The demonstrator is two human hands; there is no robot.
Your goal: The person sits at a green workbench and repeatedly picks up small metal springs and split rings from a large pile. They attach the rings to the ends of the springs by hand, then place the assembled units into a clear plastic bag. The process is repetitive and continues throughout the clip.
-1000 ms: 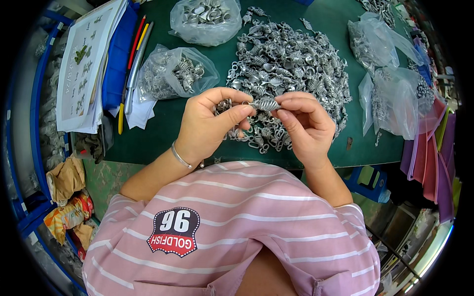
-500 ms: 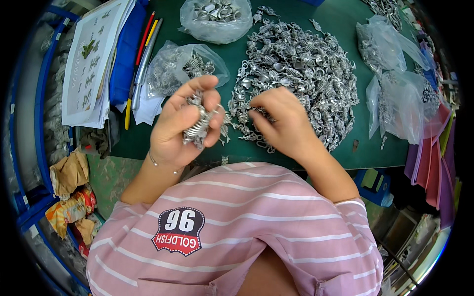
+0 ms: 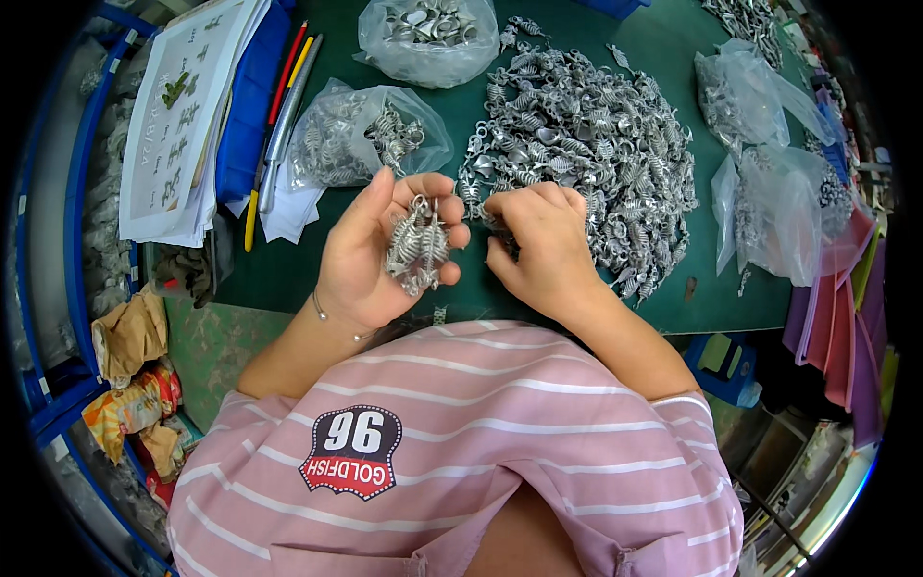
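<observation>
My left hand [image 3: 370, 252] is turned palm up, its fingers curled round several silver fishbone-shaped metal pieces [image 3: 418, 245]. To its right, my right hand [image 3: 546, 248] reaches to the near left edge of a large heap of the same kind of metal pieces [image 3: 606, 144]. Its thumb and fingers close toward each other over some dark-looking pieces; the fingertips are partly hidden, so what they grip is hard to make out.
Behind my left hand lies an open clear bag of metal pieces [image 3: 332, 135], with a bag of ring-like parts [image 3: 428, 43] farther back. Filled plastic bags [image 3: 784, 202] lie at the right. Printed sheets [image 3: 178, 125], a blue tray [image 3: 252, 115] and pens [image 3: 288, 106] are at the left.
My left hand has moved slightly right and rolled its palm upward, showing the metal pieces in it. The right hand has stayed at the heap's edge, its fingers shifting among the pieces.
</observation>
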